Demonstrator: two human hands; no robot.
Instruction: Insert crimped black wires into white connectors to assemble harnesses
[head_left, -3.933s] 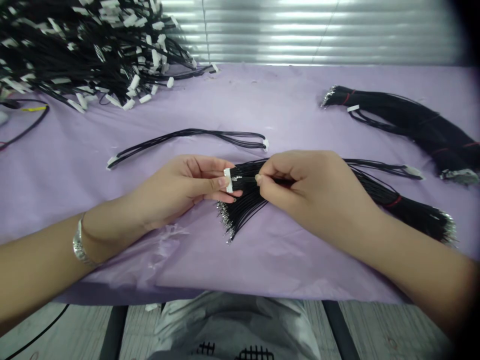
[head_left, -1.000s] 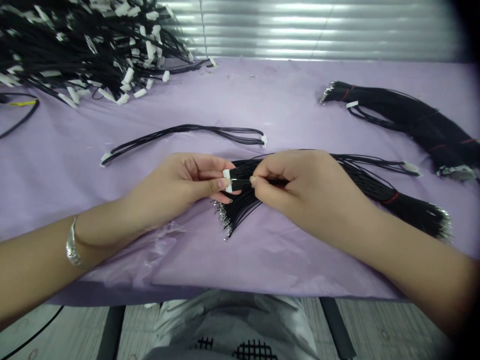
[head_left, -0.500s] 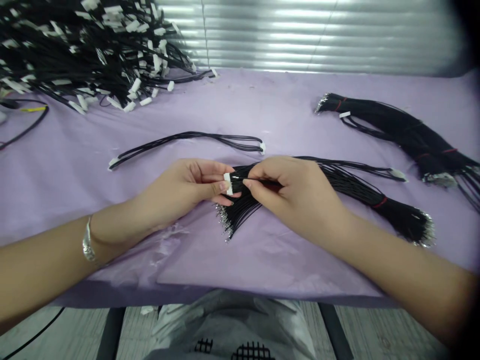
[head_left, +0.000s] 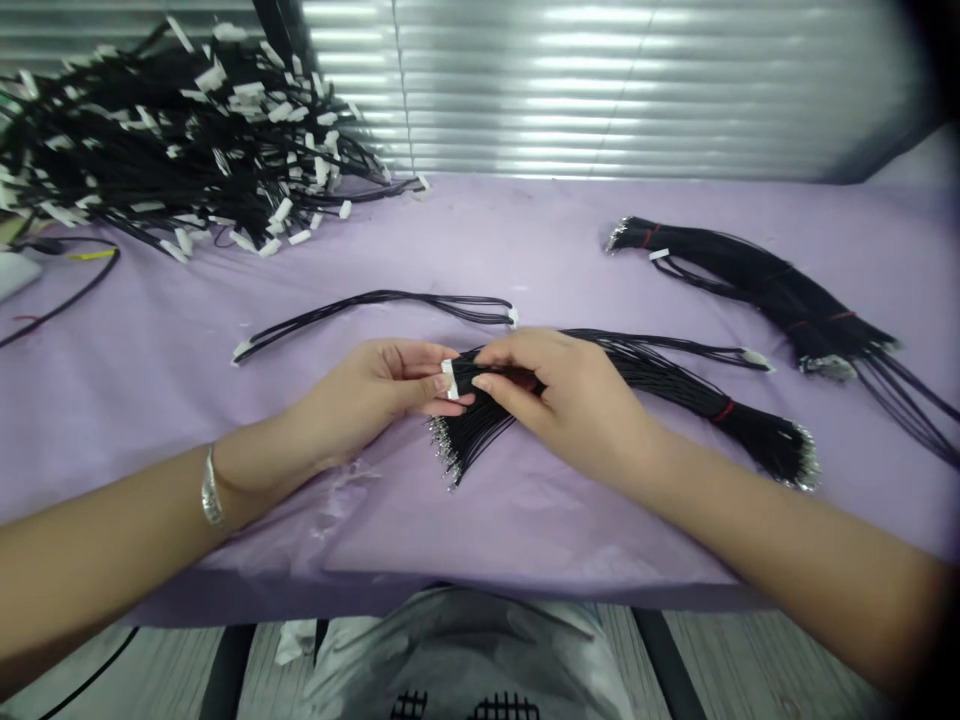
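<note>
My left hand [head_left: 405, 378] pinches a small white connector housing [head_left: 450, 380] between thumb and fingers. Close to its right side, my right hand [head_left: 544, 375] grips a thin black wire [head_left: 471, 368] between thumb and forefinger, and the wire's tip is at the housing. Below both hands lies a bundle of black wires [head_left: 484, 425] with bare silver terminals fanned out at the left end. That bundle runs right, past a red tie, to a second cluster of terminals [head_left: 806, 455]. Black wires with a white connector [head_left: 757, 358] at their right end lie just above it.
Behind my hands lies a finished-looking black cable [head_left: 375, 297] with white connectors at both ends. A large pile of such cables [head_left: 202, 150] fills the back left. Another tied wire bundle [head_left: 750, 270] rests at the right on the purple tablecloth [head_left: 555, 530]. Window blinds [head_left: 525, 90] stand behind.
The right hand has moved slightly left toward the connector housing, and the wire's silver tip, visible before, no longer shows. The camera view has shifted a little.
</note>
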